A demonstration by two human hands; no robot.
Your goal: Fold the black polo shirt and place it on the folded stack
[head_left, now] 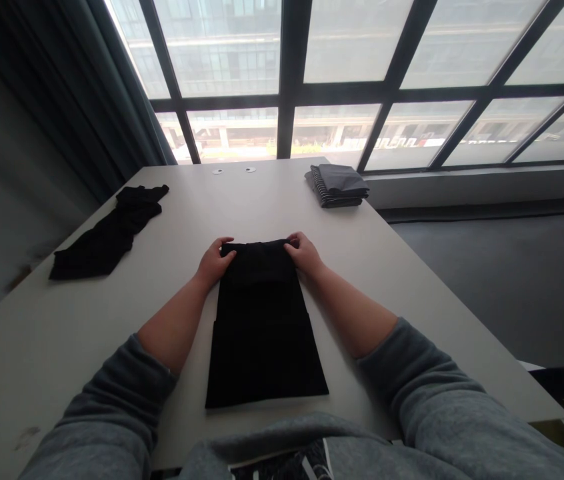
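Note:
A black folded garment (265,333) lies flat in front of me, its long shape running from near my body toward the window; its exact kind does not show. At its far left corner, my left hand (215,262) pinches the fabric between thumb and fingers. My right hand (305,255) grips the far right corner in the same way. The far edge looks slightly bunched between the two hands, while the near end rests straight on the white table (387,293).
A crumpled black garment (107,233) lies along the table's left side. At the far right edge sits a stack of folded grey and striped cloth (339,185). Two white round covers (251,170) are set near the far edge. Beyond stand a window and a dark curtain (82,73).

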